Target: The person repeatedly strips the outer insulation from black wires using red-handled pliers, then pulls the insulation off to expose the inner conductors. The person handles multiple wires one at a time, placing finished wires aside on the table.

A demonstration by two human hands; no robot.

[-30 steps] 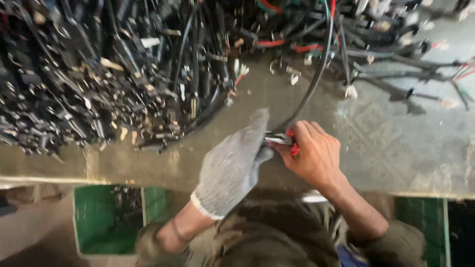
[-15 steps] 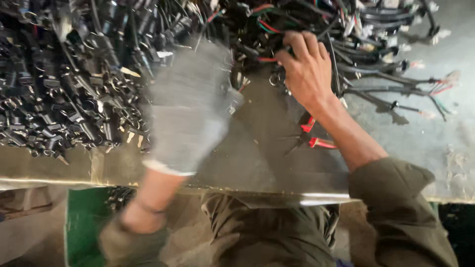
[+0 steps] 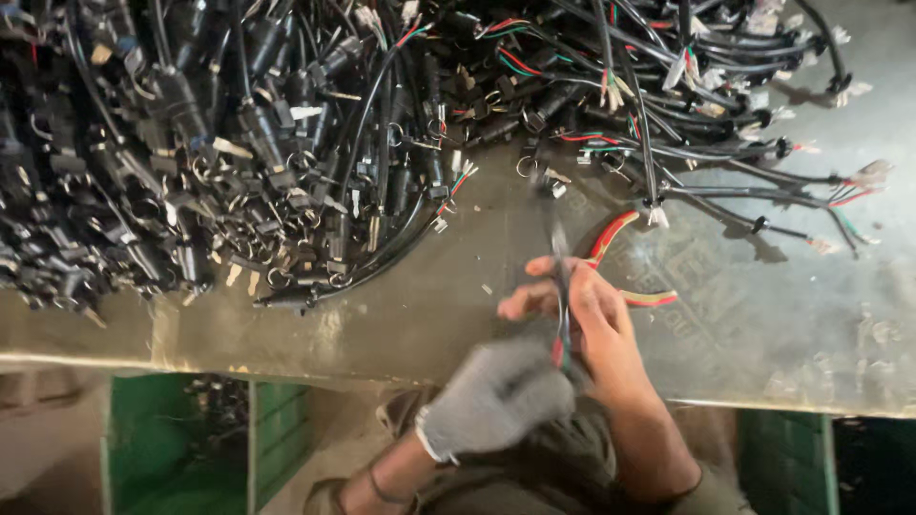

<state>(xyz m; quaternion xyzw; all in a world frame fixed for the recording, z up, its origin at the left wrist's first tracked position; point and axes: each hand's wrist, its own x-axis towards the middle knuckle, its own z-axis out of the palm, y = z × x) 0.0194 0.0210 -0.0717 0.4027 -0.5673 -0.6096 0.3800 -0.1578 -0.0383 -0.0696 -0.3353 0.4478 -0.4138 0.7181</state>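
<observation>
Both hands grip one black cable [image 3: 558, 277] just below the red-handled pliers [image 3: 620, 262] – gloved left hand [image 3: 496, 396] fisted on its lower end, bare right hand [image 3: 582, 319] w/ fingers curled round mid-length; best kept taut, clear of pile [image 3: 239, 153].

my gloved left hand [image 3: 496, 396] blurred, grip unclear | cable [image 3: 558, 286] smeared by motion | pliers [image 3: 630, 262] partly hidden behind my right hand [image 3: 587, 324] | wire heap [image 3: 239, 143] cut off at top and left edges
</observation>
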